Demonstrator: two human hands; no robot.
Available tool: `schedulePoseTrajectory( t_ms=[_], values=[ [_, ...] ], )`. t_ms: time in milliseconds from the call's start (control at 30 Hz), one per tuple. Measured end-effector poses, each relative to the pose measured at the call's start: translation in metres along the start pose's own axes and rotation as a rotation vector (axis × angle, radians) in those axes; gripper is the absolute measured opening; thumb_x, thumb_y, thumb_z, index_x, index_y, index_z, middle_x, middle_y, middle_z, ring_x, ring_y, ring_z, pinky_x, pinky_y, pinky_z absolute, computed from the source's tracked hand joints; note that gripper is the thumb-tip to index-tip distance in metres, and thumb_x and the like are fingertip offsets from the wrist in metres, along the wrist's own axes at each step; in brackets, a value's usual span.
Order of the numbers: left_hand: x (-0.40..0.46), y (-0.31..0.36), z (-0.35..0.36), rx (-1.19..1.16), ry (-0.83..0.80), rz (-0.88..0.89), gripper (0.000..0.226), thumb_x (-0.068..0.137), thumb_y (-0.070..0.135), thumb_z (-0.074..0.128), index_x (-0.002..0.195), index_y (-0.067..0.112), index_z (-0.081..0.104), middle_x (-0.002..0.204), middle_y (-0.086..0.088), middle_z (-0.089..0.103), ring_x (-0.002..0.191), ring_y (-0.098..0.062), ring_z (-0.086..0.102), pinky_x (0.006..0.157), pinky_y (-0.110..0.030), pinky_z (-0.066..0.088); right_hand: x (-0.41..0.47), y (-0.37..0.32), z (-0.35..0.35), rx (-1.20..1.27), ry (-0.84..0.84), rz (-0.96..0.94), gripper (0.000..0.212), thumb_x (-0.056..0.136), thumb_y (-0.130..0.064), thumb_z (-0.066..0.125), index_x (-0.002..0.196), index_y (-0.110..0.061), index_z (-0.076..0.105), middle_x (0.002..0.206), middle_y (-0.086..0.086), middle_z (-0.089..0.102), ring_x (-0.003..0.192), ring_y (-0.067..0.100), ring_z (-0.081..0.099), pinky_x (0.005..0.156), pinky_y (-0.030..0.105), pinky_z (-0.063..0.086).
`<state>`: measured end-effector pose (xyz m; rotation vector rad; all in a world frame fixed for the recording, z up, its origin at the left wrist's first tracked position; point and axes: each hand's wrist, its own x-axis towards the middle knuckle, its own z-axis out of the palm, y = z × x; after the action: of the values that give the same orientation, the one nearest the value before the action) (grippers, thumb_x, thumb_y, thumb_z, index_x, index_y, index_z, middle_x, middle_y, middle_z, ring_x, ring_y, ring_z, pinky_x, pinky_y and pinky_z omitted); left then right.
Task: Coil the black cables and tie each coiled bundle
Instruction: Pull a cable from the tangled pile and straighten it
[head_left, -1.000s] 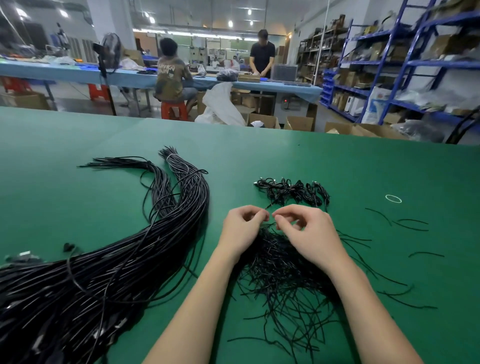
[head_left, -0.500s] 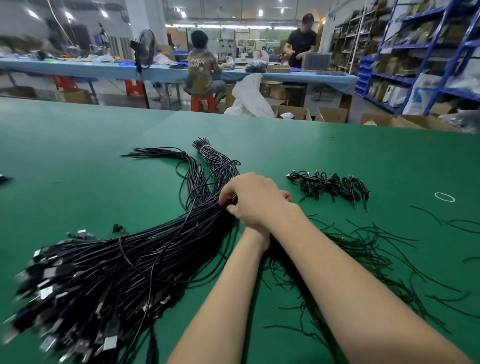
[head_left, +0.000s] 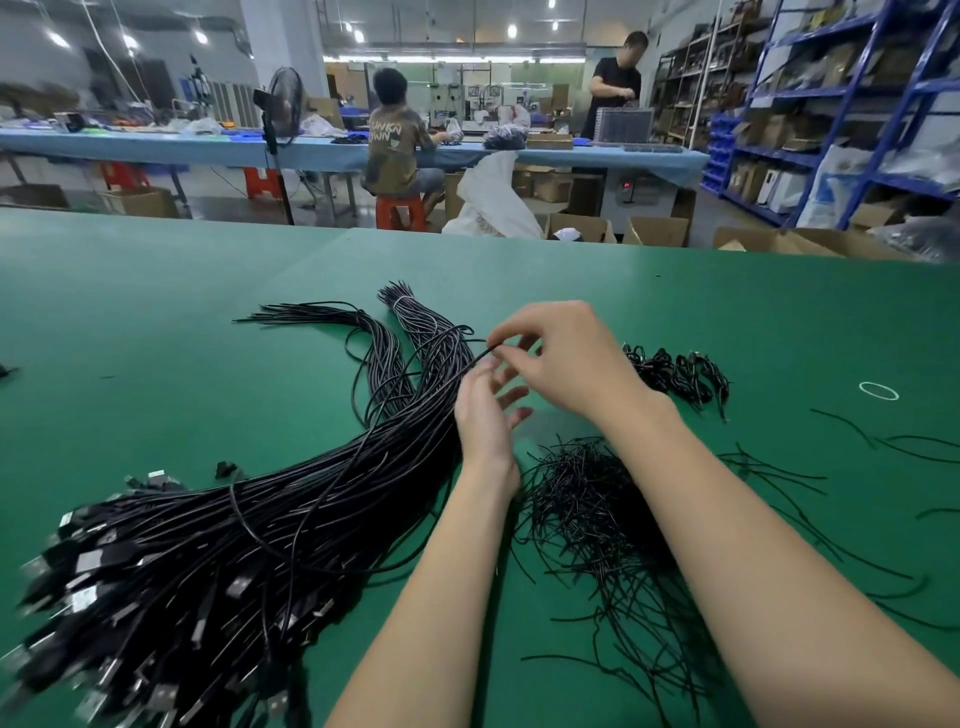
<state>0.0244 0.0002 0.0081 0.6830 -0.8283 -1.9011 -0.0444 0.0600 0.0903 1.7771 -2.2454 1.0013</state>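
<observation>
A big sheaf of black cables (head_left: 249, 525) lies across the green table (head_left: 156, 322), plug ends at the lower left. My right hand (head_left: 561, 358) is raised above the sheaf's far part and pinches the end of one black cable (head_left: 415, 415) that runs down into the sheaf. My left hand (head_left: 485, 415) sits just below it, fingers spread, touching that same cable near the pinch. A heap of thin black tie wires (head_left: 597, 514) lies between my forearms. Several tied coiled bundles (head_left: 675, 371) rest to the right of my right hand.
Loose tie wires (head_left: 883, 441) are scattered at the right, near a white rubber band (head_left: 879, 390). Beyond the table's far edge stand cardboard boxes (head_left: 654, 231), blue shelving (head_left: 841, 104) and a blue workbench (head_left: 208, 148) with two people at it.
Both hands left the tie-wire heap and reached left to the cable sheaf. My right hand has since lifted one cable end out of it, and my left hand has opened below it.
</observation>
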Motion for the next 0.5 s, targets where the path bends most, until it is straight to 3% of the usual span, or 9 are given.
schedulePoseTrajectory(
  t_ms=[133, 233, 333, 433, 500],
  values=[
    [-0.001, 0.001, 0.001, -0.017, 0.021, 0.02, 0.043, 0.106, 0.048, 0.032, 0.12, 0.017, 0.058, 0.106, -0.003, 0.071, 0.083, -0.017, 0.065, 0.063, -0.025, 0.052, -0.002, 0.027, -0.018, 0.0, 0.217, 0.092, 0.016, 0.093, -0.018, 0.066, 0.099, -0.025, 0.079, 0.101, -0.009, 0.076, 0.078, 0.014, 0.067, 0.085, 0.038, 0.057],
    [-0.003, -0.001, 0.002, 0.09, -0.021, 0.066, 0.017, 0.101, 0.015, 0.05, 0.117, 0.018, 0.055, 0.108, -0.004, 0.071, 0.076, -0.014, 0.063, 0.057, -0.021, 0.049, -0.006, 0.052, -0.032, 0.045, 0.309, 0.308, 0.022, 0.093, -0.014, 0.062, 0.097, -0.029, 0.078, 0.104, -0.009, 0.076, 0.077, 0.016, 0.068, 0.085, 0.037, 0.058],
    [-0.006, -0.005, 0.006, 0.193, -0.161, 0.102, 0.026, 0.094, -0.001, 0.058, 0.114, 0.015, 0.054, 0.091, 0.004, 0.073, 0.062, -0.01, 0.061, 0.049, -0.019, 0.042, -0.013, 0.063, -0.037, -0.067, 0.151, 0.436, 0.026, 0.091, -0.013, 0.06, 0.1, -0.032, 0.075, 0.117, -0.004, 0.072, 0.091, 0.022, 0.064, 0.086, 0.033, 0.054],
    [-0.007, -0.006, 0.008, 0.229, -0.141, 0.098, 0.022, 0.092, -0.002, 0.056, 0.11, 0.009, 0.059, 0.083, 0.005, 0.07, 0.057, -0.01, 0.058, 0.046, -0.019, 0.038, -0.027, 0.045, -0.034, -0.253, -0.071, 0.18, 0.034, 0.088, -0.014, 0.06, 0.113, -0.035, 0.071, 0.132, -0.009, 0.064, 0.123, 0.018, 0.053, 0.093, 0.032, 0.045],
    [-0.006, -0.007, 0.007, 0.243, -0.085, 0.104, 0.02, 0.094, -0.004, 0.049, 0.106, 0.009, 0.06, 0.082, 0.0, 0.068, 0.056, -0.01, 0.057, 0.047, -0.02, 0.039, -0.035, 0.027, -0.026, -0.168, -0.177, 0.007, 0.035, 0.085, -0.02, 0.063, 0.115, -0.037, 0.069, 0.127, -0.014, 0.066, 0.124, 0.012, 0.055, 0.104, 0.037, 0.047]
  ],
)
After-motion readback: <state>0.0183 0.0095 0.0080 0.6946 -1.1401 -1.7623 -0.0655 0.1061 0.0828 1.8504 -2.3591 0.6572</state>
